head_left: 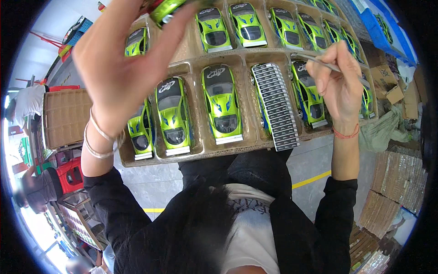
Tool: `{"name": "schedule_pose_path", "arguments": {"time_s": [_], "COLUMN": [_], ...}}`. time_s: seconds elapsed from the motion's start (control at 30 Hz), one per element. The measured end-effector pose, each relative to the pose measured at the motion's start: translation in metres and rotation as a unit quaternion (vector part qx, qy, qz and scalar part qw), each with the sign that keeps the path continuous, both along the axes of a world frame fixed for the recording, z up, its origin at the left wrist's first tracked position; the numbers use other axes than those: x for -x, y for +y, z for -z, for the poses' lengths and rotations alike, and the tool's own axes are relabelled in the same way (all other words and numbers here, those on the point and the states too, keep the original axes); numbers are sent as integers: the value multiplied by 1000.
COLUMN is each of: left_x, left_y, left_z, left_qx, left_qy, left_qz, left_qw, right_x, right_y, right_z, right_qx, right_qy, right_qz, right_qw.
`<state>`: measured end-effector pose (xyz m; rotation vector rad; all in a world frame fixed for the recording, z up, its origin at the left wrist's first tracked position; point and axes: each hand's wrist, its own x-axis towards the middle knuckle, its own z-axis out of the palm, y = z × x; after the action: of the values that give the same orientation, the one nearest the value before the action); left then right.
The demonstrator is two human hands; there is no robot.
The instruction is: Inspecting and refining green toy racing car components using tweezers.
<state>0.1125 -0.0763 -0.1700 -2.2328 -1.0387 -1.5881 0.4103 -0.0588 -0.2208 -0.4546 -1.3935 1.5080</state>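
Observation:
My left hand [121, 68], smeared by motion, is raised at the upper left with its fingers around a green toy car [171, 10], cut off by the top edge. My right hand [337, 82] pinches a pair of thin metal tweezers [317, 60], their tip pointing left over the tray. Below both hands lies a brown compartment tray [200, 57] holding several green toy cars with dark roofs, such as one car [222, 105] in the near row. A strip of small black-and-white labels [278, 107] lies over another car in that row, overhanging the tray's near edge.
A blue crate [381, 27] stands at the far right, near an opened cardboard box [388, 77]. Stacked cardboard [394, 182] is on the right. At the left are a brown tray [67, 116], a red stool [69, 177] and other people [39, 189].

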Motion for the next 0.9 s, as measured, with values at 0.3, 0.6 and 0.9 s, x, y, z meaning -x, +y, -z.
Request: {"name": "schedule_pose_path", "arguments": {"time_s": [0.3,0.6,0.9], "left_x": [-66,-77,-71], "left_y": [-21,-22,-22], "left_z": [-4,5,11], "left_qx": [215,221,217], "left_qy": [102,88,86], "left_qz": [138,156,161], "left_qw": [961,959,959], "right_x": [-18,-20,-14], "right_y": [-5,-11,-13], "right_z": [-10,-30,-23], "right_qx": [-120,-199,-216], "right_qy": [83,-75,-103], "right_qz": [29,19,34], "right_qw": [989,977,970]}}
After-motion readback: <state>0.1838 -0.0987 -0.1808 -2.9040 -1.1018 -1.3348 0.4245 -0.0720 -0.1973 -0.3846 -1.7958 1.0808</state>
